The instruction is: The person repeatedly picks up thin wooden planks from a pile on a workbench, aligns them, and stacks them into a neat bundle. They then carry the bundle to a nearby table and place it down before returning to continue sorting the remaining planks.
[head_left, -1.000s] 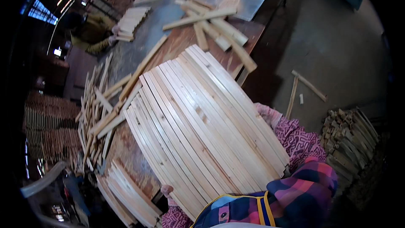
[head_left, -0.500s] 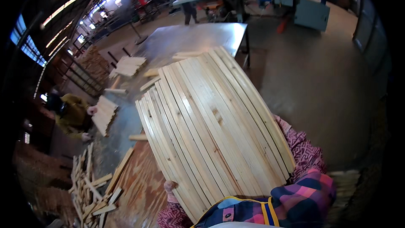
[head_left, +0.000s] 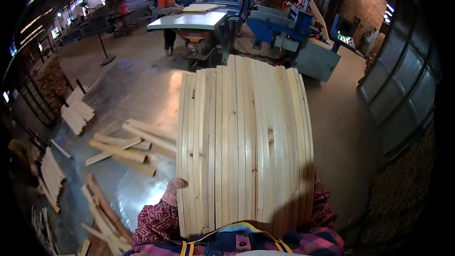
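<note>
A wide stack of pale wooden strips point(head_left: 237, 147), laid side by side lengthwise, reaches from my body out in front of me. My left hand point(head_left: 174, 190) grips its left edge, the thumb on top and the other fingers hidden underneath. On the right side, a pink patterned sleeve point(head_left: 324, 206) presses along the stack. The right hand itself is hidden by the wood, so its fingers cannot be made out. The near ends of the strips rest close against my plaid clothing.
Loose wood pieces point(head_left: 121, 149) lie on the metal-topped table point(head_left: 128, 83) to the left. Small stacked strips point(head_left: 77, 114) sit at its far-left edge, beside a partly visible person. Farther off, another person point(head_left: 168, 7) stands at a machine table point(head_left: 189, 21). A blue machine point(head_left: 284, 23) stands at the back right.
My view has turned to the right. The stack of strips has swung from slanting left to pointing nearly straight ahead, with my left hand still on its left edge.
</note>
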Demonstrator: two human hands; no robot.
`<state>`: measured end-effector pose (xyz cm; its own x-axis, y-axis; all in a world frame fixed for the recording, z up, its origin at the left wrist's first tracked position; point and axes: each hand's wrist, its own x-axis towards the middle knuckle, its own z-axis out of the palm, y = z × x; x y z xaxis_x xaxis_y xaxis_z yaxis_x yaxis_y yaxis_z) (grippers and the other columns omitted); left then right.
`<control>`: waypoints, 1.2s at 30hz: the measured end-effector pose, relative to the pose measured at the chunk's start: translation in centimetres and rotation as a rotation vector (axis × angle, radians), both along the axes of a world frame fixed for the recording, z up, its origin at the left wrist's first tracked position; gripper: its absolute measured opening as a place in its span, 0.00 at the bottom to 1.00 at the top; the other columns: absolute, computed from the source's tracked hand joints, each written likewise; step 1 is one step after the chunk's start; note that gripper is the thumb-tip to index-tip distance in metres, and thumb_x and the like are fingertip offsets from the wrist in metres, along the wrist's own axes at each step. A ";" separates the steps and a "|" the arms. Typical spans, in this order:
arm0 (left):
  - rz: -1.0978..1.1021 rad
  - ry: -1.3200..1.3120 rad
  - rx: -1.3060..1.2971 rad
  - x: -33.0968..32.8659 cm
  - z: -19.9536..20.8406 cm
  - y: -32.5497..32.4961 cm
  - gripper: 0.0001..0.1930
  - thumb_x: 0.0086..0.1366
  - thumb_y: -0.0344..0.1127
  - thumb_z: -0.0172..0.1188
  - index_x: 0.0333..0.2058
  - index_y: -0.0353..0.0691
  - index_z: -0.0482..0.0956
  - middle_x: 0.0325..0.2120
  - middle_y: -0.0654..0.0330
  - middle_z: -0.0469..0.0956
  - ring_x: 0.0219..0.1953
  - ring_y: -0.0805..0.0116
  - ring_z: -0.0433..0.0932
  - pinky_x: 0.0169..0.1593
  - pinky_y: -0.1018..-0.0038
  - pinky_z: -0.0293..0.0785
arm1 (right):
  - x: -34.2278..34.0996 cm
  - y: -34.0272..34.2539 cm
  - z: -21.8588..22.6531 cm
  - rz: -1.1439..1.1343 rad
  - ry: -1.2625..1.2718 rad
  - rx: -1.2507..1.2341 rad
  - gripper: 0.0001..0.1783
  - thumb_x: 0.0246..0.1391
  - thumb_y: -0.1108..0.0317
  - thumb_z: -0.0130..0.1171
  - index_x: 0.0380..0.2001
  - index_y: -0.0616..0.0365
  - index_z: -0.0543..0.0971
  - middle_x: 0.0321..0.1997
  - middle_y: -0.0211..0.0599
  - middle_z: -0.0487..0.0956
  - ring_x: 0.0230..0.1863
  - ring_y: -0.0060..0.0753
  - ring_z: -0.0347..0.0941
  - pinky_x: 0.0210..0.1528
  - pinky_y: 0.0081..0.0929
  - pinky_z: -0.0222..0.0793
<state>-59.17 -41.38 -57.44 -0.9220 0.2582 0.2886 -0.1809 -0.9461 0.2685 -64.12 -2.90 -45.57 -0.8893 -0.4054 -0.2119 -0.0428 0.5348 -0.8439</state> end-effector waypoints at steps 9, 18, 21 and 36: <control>-0.154 -0.079 -0.048 1.5 1.1 -3.6 0.23 0.54 0.33 0.64 0.46 0.25 0.73 0.40 0.43 0.79 0.40 0.47 0.82 0.44 0.49 0.82 | 5.5 -2.1 -2.1 -0.063 -0.037 -0.013 0.25 0.59 0.54 0.59 0.54 0.57 0.76 0.49 0.44 0.82 0.46 0.36 0.81 0.43 0.34 0.79; -0.072 0.029 -0.005 1.4 1.1 -2.4 0.26 0.53 0.30 0.67 0.52 0.30 0.72 0.40 0.47 0.81 0.37 0.54 0.84 0.43 0.57 0.84 | 5.1 -2.6 -1.3 -0.027 0.029 0.051 0.25 0.59 0.54 0.59 0.54 0.57 0.76 0.49 0.44 0.82 0.46 0.36 0.81 0.43 0.34 0.79; -0.071 0.064 0.059 2.3 0.8 -1.1 0.33 0.53 0.28 0.67 0.59 0.32 0.70 0.46 0.47 0.80 0.41 0.53 0.84 0.46 0.59 0.83 | 5.0 -2.0 -0.8 -0.024 0.045 0.068 0.25 0.59 0.54 0.59 0.54 0.58 0.76 0.49 0.43 0.82 0.46 0.35 0.81 0.43 0.33 0.79; 0.298 0.039 0.088 16.8 -1.6 -0.2 0.39 0.49 0.31 0.68 0.60 0.26 0.65 0.48 0.40 0.78 0.43 0.44 0.82 0.45 0.51 0.83 | 5.7 -3.1 -1.3 0.117 0.169 0.061 0.25 0.59 0.54 0.59 0.54 0.58 0.76 0.49 0.43 0.82 0.46 0.35 0.81 0.44 0.33 0.79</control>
<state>-42.37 -41.61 -59.09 -0.9411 -0.0494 0.3346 0.1168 -0.9759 0.1845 -58.44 -6.03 -46.88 -0.8620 -0.4986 -0.0914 -0.2454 0.5682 -0.7854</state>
